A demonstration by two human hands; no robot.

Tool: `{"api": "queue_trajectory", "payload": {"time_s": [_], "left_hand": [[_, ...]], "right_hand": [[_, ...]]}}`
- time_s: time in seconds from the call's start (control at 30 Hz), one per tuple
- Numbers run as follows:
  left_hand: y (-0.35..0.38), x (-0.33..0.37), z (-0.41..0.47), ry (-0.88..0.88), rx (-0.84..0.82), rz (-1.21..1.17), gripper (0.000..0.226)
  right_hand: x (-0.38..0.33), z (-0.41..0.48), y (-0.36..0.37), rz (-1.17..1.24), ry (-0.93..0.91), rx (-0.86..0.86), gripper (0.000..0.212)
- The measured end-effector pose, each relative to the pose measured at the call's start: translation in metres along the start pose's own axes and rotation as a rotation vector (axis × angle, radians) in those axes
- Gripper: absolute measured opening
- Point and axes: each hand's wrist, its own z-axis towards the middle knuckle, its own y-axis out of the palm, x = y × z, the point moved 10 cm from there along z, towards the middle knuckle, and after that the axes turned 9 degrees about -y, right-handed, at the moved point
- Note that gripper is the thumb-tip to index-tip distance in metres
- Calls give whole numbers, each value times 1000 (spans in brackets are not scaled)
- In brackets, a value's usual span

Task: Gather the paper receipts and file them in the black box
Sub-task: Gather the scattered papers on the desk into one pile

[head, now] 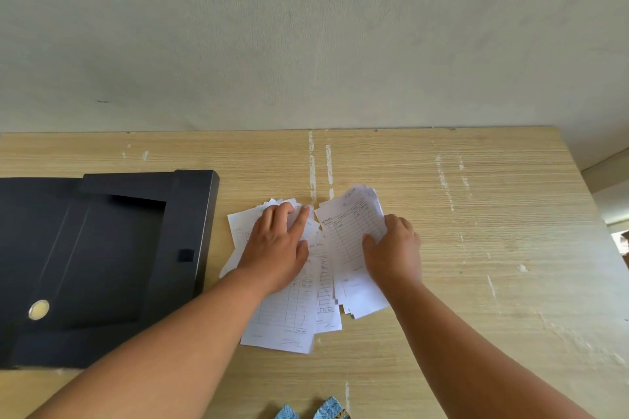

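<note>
Under both hands, loose receipts [323, 269] fan across the table [476, 248].

The left hand [275, 248] presses flat with fingers spread; the right hand [394, 245] pinches the edge of a slip, hands a little apart. Sheets nearest the wrists could slide free if swept quickly. Left of the left hand lies the open box [102, 265], its far side cut off; the writing is unreadable.

We see a wooden table [442, 333] with pale scratch marks [312, 173] just beyond the grip. A grey-green wall [306, 37] rises behind. 2 blue patterned cloth pieces [313, 411] lie nearest us.
</note>
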Motion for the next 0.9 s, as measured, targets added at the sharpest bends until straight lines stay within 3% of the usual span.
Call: {"api": "queue_trajectory", "payload": {"time_s": [0.2, 0.33, 0.47, 0.6, 0.77, 0.9], "left_hand": [[5, -5, 2, -2, 0, -30, 69], [11, -6, 0, -13, 3, -35, 73], [14, -8, 2, -37, 19, -74, 78], [18, -8, 6, -91, -12, -74, 94], [19, -7, 7, -101, -37, -69, 102], [20, -6, 7, -99, -76, -47, 106]], "right_hand": [[-4, -2, 0, 63, -11, 24, 23], [-1, -12, 6, -96, 25, 3, 54], [-5, -18, 10, -102, -13, 15, 63], [-14, -16, 13, -6, -52, 9, 61], [-5, -8, 10, 150, 43, 8, 42], [-6, -6, 8, 75, 37, -53, 45]]}}
